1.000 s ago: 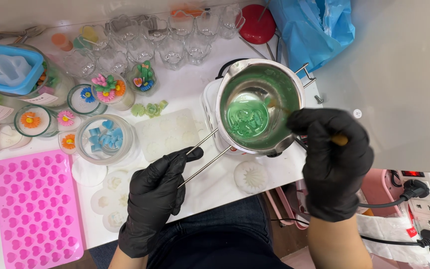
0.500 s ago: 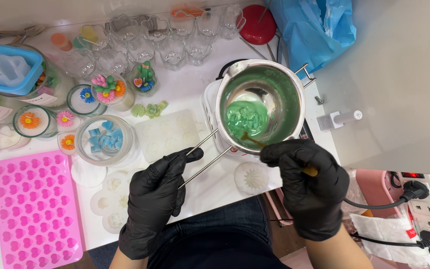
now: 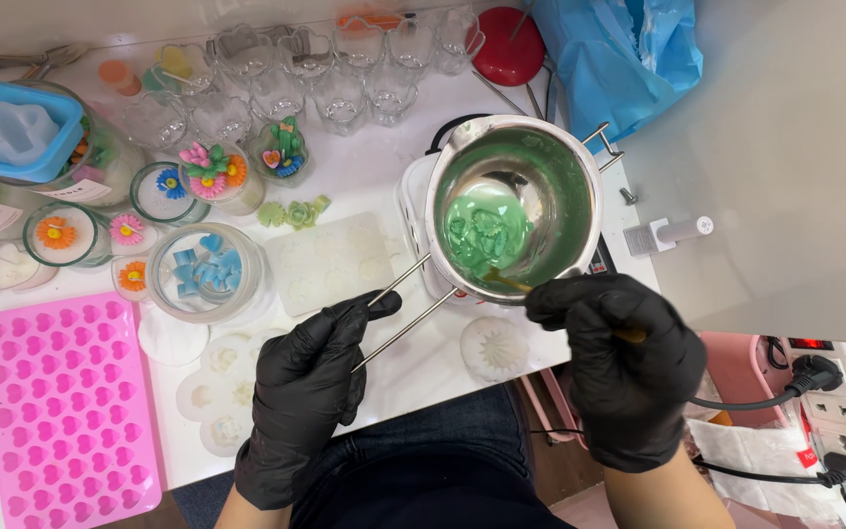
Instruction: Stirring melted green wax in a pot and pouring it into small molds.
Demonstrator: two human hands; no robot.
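Note:
A steel melting pot [image 3: 580,186] with green wax [image 3: 487,230] in it sits at the table's right end. My left hand [image 3: 310,392], in a black glove, grips the pot's two wire handles [image 3: 399,309]. My right hand [image 3: 624,367], also gloved, holds a thin wooden stick [image 3: 513,282] whose tip dips into the green wax at the pot's near rim.
A pink heart mould [image 3: 61,402] lies at the near left. Jars with coloured wax flowers [image 3: 208,181] and several empty glasses [image 3: 345,78] stand behind. Clear moulds [image 3: 340,260] lie by the pot. A blue bag [image 3: 619,49], red lid [image 3: 506,44] and power strip [image 3: 834,402] are at the right.
My right hand has drawn back toward me and to the left, from over the pot's right rim to its near rim. The green wax has shifted in the pot. My left hand stays put.

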